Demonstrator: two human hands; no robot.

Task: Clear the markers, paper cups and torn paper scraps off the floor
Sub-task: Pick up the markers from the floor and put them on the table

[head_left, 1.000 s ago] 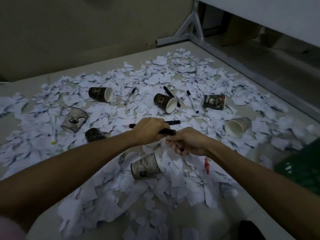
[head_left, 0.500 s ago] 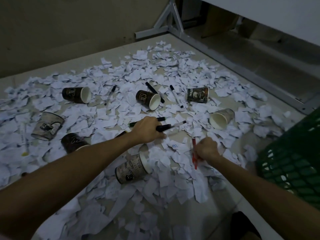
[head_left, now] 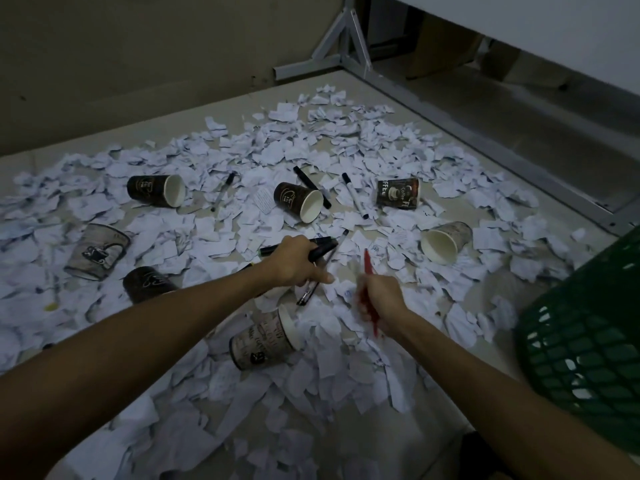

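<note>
Torn white paper scraps (head_left: 311,368) cover the floor. Several paper cups lie tipped among them, among them a dark cup (head_left: 298,200) mid-floor and a pale cup (head_left: 263,341) just below my hands. My left hand (head_left: 294,259) grips a bundle of black markers (head_left: 322,249) above the scraps. My right hand (head_left: 379,299) holds a red pen (head_left: 368,265), its tip pointing away from me. More markers lie loose: a black marker (head_left: 311,186), a white marker (head_left: 355,195) and a thin pen (head_left: 221,192).
A green plastic basket (head_left: 588,344) stands at the right edge, close to my right forearm. A grey metal frame (head_left: 349,46) and its floor rail run along the back right. A beige wall closes off the far side.
My hands have parted. The right hand moved right, picked up the red pen and lifted it from the scraps. The left hand keeps its markers. The view turned, bringing the basket in.
</note>
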